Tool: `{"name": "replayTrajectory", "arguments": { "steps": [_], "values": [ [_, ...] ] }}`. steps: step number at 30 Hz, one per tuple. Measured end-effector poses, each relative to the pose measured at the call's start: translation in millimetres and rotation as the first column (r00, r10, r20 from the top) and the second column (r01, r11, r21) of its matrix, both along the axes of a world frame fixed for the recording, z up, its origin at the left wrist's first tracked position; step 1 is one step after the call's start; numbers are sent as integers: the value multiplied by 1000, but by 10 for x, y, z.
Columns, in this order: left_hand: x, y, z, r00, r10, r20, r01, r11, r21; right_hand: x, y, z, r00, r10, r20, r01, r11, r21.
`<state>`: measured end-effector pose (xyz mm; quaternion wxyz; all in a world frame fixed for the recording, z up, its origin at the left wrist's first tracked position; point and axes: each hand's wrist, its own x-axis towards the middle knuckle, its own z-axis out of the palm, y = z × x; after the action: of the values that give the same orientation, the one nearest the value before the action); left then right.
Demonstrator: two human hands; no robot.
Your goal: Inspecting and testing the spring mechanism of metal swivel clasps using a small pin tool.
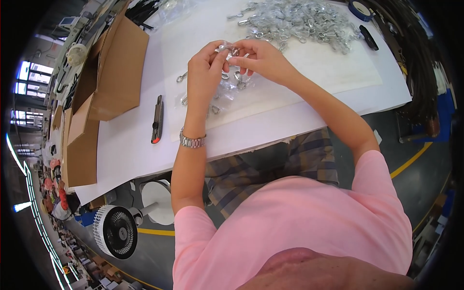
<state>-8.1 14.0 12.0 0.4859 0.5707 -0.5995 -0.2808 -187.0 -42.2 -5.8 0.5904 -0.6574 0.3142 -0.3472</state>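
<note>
My left hand (205, 65) and my right hand (263, 59) meet over the white table (270, 121). Between their pinched fingertips is a small clear plastic bag (226, 48) with a shiny metal piece in it; its exact shape is partly hidden by the fingers. Beneath and beside my wrists lie several bagged metal pieces with ring ends (240, 83). Farther off, to the right of my hands, a large heap of similar bagged metal pieces (299, 24) spreads over white sheeting.
A black utility knife (157, 119) lies left of my forearm, beside an open cardboard box (121, 67). At the far right are a roll of dark blue tape (360, 9) and a black tool (369, 37). A fan (116, 232) stands below the table's left side.
</note>
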Motion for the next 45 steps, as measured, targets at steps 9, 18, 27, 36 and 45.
{"name": "replayTrajectory", "arguments": {
  "steps": [9, 18, 27, 36, 45],
  "values": [
    [60, 8, 20, 985, -122, -124, 139, 980, 141, -98, -189, -87, 993, 26, 118, -42, 989, 139],
    [181, 11, 23, 997, -6, -72, 14, 993, 115, -315, -126, 200, 901, -137, -411, -49, 910, -411],
    [193, -42, -11, 991, 0, -134, 15, 993, 113, -122, -93, -181, 910, -114, -399, -320, 422, -848],
    [182, -49, -25, 997, 22, -75, -9, 985, 170, -97, -152, -248, 944, -136, -300, -52, 838, -543],
    [175, -34, -48, 977, -114, -180, 158, 955, 251, -147, -247, -134, 990, 138, -43, -131, 982, 138]
  ]
}}
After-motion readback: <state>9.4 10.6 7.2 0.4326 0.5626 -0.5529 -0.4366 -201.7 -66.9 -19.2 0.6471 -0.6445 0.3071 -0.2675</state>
